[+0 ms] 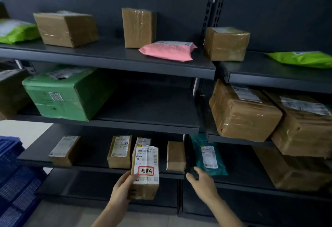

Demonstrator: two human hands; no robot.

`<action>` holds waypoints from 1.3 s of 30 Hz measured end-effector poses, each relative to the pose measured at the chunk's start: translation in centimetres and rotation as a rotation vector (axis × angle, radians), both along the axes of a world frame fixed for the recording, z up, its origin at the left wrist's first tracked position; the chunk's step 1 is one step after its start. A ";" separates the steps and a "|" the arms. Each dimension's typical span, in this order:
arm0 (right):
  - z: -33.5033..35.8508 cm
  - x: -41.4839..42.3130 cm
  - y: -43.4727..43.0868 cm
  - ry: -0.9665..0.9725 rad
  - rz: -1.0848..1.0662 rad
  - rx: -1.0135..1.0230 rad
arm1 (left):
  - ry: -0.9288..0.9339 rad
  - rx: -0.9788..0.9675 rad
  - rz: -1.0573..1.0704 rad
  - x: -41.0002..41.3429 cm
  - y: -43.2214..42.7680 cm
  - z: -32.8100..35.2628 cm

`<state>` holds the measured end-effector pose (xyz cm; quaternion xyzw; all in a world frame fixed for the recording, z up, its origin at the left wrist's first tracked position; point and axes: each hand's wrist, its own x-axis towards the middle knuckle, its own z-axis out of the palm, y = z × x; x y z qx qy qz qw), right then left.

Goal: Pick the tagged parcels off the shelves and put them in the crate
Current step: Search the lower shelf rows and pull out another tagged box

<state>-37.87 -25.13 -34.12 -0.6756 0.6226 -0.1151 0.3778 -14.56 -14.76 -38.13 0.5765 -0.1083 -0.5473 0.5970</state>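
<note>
My left hand [124, 186] grips a small brown cardboard parcel [145, 171] in front of the lower shelf; the parcel stands upright and carries a white label with a red-bordered handwritten tag. To its right my right hand [203, 183] hovers with fingers apart and nothing in it, just below a teal mailer bag [208, 156] on the lower shelf. The blue plastic crate [12, 178] shows at the left edge, partly cut off.
Dark metal shelves [115, 61] hold brown boxes, a pink mailer [168, 50], green mailers and a green box [66, 93]. Three small brown boxes stand on the lower shelf behind the held parcel. Large taped boxes [244, 111] fill the right bay.
</note>
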 end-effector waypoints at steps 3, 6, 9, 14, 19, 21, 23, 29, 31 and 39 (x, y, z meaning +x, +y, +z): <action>-3.1 1.3 -2.2 0.003 -0.003 0.005 | -0.015 -0.044 0.025 0.0 -1.4 -2.3; -6.9 3.3 -4.8 0.071 0.012 -0.060 | -0.037 -0.095 0.039 0.4 -3.2 -5.2; -11.0 5.6 -7.6 0.175 -0.013 -0.187 | -0.067 -0.136 0.084 0.8 -5.1 -8.9; -17.1 8.4 -10.8 0.340 -0.039 -0.333 | -0.106 -0.244 0.139 1.7 -6.8 -14.9; -20.7 10.6 -11.9 0.465 -0.022 -0.468 | -0.162 -0.386 0.128 1.4 -6.8 -18.0; -21.6 10.1 -12.0 0.432 -0.029 -0.538 | -0.175 -0.417 0.133 1.0 -6.6 -18.8; -22.2 9.2 -12.2 0.334 -0.059 -0.534 | -0.189 -0.430 0.146 0.8 -6.4 -19.3; -20.2 11.1 -13.2 0.344 -0.023 -0.558 | -0.231 -0.435 0.130 0.4 -5.8 -19.0; -19.8 12.0 -13.7 0.443 0.022 -0.538 | -0.255 -0.438 0.123 0.5 -5.7 -18.7; -21.8 9.6 -12.3 0.472 0.101 -0.690 | -0.206 -0.455 0.134 0.8 -6.4 -19.1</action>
